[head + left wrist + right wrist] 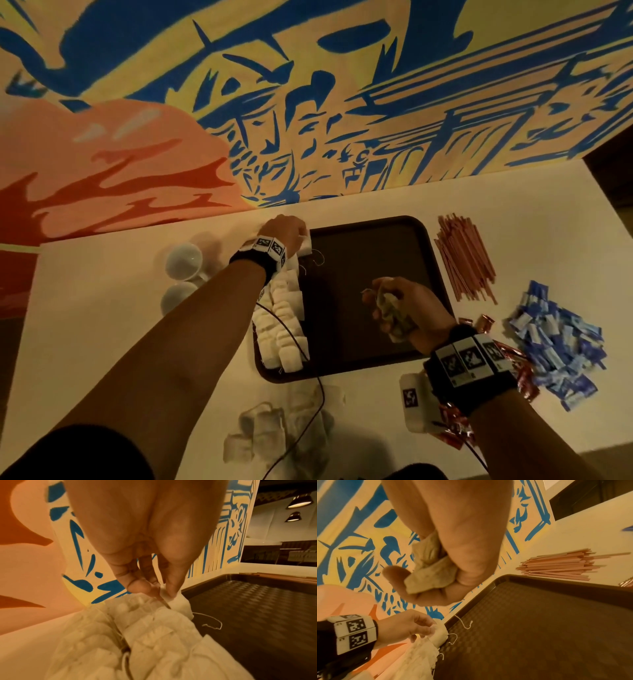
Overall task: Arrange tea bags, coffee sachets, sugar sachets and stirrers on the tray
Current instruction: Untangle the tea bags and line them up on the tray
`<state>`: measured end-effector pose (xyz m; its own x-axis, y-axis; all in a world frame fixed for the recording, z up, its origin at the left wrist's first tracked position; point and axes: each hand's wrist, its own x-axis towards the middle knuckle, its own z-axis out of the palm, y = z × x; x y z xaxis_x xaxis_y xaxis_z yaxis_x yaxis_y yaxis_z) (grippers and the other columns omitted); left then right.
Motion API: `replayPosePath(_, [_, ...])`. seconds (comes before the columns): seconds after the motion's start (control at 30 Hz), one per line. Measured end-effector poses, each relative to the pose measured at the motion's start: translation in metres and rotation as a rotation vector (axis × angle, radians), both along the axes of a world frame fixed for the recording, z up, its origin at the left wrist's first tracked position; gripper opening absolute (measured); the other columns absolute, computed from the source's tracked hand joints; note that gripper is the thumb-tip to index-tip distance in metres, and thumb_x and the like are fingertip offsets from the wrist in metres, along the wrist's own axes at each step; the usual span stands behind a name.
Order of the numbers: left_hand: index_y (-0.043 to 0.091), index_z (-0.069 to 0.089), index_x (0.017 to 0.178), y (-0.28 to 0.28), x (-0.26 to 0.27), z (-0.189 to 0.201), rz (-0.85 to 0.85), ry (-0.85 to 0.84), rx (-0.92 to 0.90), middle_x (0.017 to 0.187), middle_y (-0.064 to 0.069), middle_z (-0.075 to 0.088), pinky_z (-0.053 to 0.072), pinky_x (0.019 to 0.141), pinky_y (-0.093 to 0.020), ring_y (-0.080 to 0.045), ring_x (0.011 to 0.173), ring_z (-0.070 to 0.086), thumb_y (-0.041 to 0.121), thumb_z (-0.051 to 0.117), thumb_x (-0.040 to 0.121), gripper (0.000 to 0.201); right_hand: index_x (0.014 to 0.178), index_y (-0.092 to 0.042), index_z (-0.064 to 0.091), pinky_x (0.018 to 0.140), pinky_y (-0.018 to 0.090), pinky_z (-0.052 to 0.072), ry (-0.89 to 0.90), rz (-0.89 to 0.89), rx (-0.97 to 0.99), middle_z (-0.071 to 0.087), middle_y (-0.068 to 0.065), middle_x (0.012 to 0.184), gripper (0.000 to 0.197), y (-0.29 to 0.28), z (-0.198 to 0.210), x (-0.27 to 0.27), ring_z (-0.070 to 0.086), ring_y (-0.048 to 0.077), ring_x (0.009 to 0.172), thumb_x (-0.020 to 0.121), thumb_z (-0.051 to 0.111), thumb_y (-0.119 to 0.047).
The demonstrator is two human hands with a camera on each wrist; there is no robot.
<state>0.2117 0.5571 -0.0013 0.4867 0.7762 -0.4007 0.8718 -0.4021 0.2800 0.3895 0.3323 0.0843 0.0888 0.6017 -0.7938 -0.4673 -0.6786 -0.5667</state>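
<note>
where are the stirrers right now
In the head view the stirrers lie in a loose pile on the white table, just off the tray's right edge at its far corner, beyond the heap of blue sachets.

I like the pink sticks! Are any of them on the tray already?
No, the stirrers all lie in a pile on the table, beside the tray.

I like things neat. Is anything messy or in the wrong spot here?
Yes. Only tea bags are lined up on the tray, their strings straggling. The stirrers, blue sachets and red sachets lie in loose heaps on the table, and more tea bags are scattered near the front edge.
</note>
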Motion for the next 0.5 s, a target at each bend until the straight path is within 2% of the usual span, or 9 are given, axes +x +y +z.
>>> replayPosePath(0.17, [0.018,0.068,0.121,0.007,0.0,-0.008,-0.049,0.031,0.048,0.124,-0.009,0.066,0.046,0.092,-0.036,-0.03,0.113,0.06,0.016,0.062,0.097,0.025,0.12,-0.002,0.061,0.047,0.026,0.044,-0.009,0.05,0.052,0.07,0.014,0.099,0.028,0.004,0.001,-0.003,0.06,0.017,0.063,0.105,0.044,-0.02])
replayPosePath(0.37, [0.014,0.061,0.124,0.007,0.002,-0.007,-0.033,0.063,0.127,0.127,-0.012,0.06,0.045,0.092,-0.039,-0.032,0.117,0.057,0.011,0.062,0.095,0.029,0.126,-0.012,0.064,0.051,0.027,0.047,-0.003,0.117,0.127,0.068,0.013,0.102,0.034,-0.003,0.006,0.0,0.062,0.018,0.07,0.108,0.043,-0.033])
replayPosePath(0.5, [0.018,0.059,0.122,-0.005,0.003,0.005,0.067,0.013,0.155,0.127,-0.008,0.06,0.046,0.093,-0.04,-0.03,0.117,0.057,0.018,0.061,0.097,0.026,0.125,-0.013,0.065,0.051,0.027,0.046,-0.028,0.152,0.122,0.067,0.009,0.093,0.034,-0.008,0.012,0.002,0.06,0.016,0.066,0.107,0.045,-0.035])
